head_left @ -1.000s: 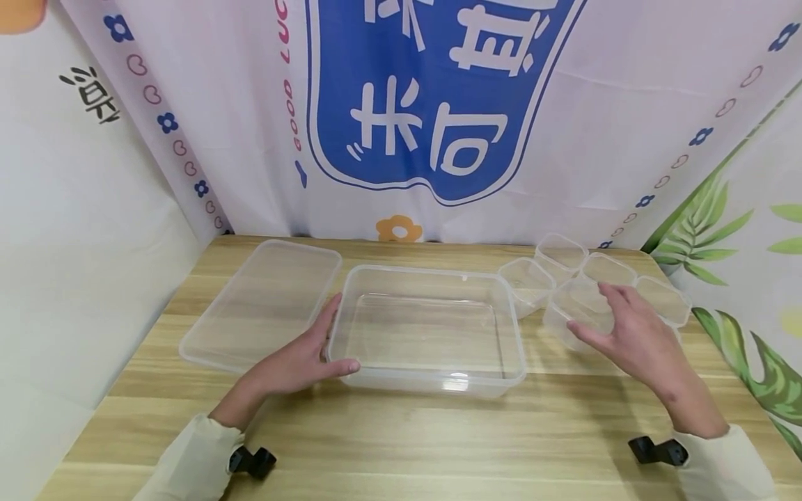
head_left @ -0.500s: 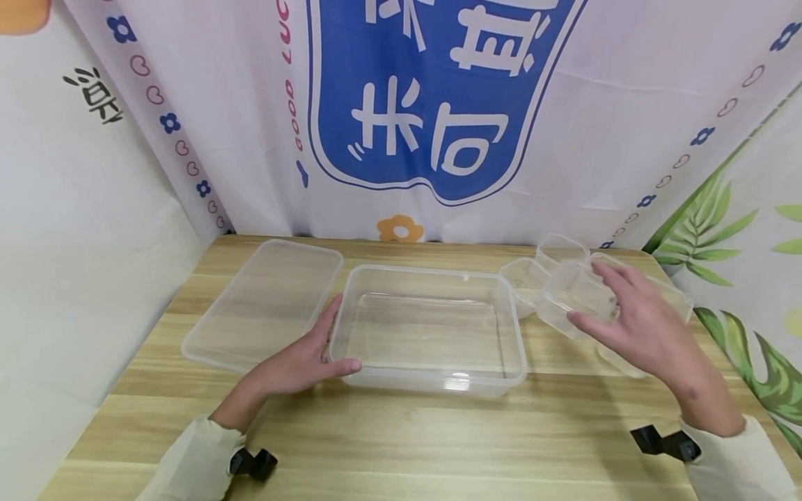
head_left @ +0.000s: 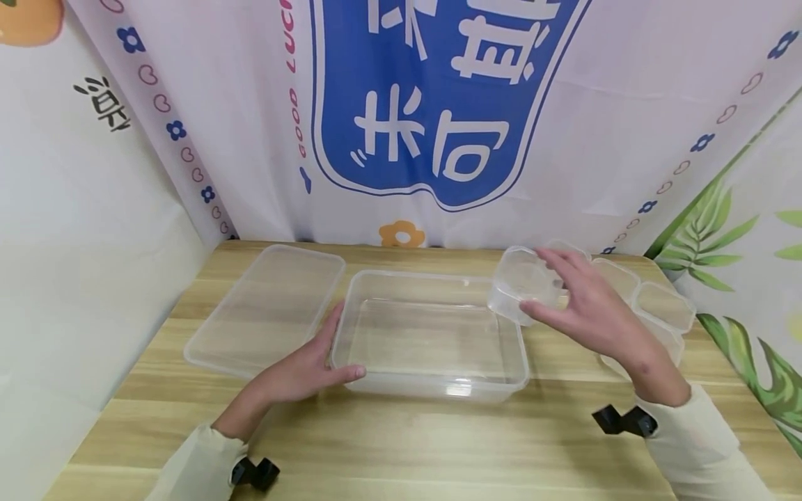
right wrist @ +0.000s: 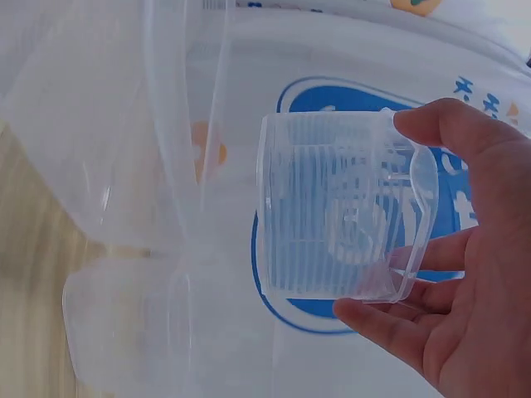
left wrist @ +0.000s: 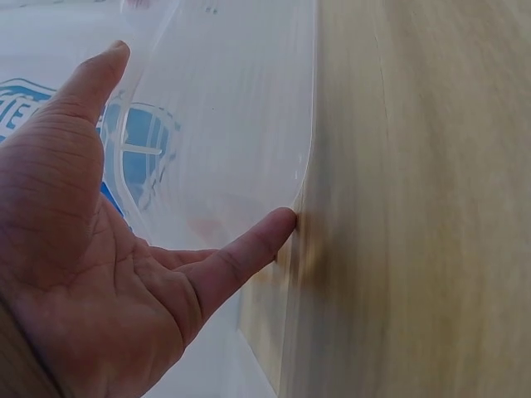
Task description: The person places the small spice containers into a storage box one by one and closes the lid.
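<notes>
In the head view a large clear rectangular plastic container sits on the table. My left hand rests against its left end, fingers along the wall and thumb over the near rim. The left wrist view shows that hand's fingers mostly straight, the little finger touching the container's lower edge. My right hand holds a small clear plastic container above the large one's far right corner. In the right wrist view the thumb and fingers pinch this small container by its rim end; its wall is ribbed.
Several more small clear containers stand at the right back of the wooden table. A flat translucent lid lies left of the large container. A printed cloth hangs behind the table.
My right hand lifts the small container out of the right-hand group and carries it left to the large container's far right corner. The left hand stays at the large container's left end.
</notes>
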{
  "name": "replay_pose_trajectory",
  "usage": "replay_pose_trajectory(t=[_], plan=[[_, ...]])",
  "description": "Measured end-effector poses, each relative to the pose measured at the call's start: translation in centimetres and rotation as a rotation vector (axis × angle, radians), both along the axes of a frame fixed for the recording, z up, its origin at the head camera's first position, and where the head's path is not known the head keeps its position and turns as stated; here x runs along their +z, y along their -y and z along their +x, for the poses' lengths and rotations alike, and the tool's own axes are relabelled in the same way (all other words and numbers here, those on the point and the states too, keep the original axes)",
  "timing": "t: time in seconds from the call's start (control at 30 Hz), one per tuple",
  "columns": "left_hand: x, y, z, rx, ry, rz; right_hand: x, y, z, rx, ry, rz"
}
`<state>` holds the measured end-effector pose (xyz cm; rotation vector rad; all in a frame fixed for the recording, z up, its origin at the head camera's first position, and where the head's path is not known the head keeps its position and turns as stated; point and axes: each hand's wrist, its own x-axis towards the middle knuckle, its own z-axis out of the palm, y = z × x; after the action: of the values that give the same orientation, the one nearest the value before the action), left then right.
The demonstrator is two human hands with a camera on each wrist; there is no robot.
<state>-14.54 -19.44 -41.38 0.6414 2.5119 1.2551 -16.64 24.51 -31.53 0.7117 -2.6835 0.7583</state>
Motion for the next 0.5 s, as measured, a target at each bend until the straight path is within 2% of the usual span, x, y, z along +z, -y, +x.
replay_pose_trajectory(t=[0.5], plan=[[-0.1, 0.0, 0.3, 0.018, 0.010, -0.003, -0.1, 7.1, -3.8, 0.182, 0.210, 0.059]])
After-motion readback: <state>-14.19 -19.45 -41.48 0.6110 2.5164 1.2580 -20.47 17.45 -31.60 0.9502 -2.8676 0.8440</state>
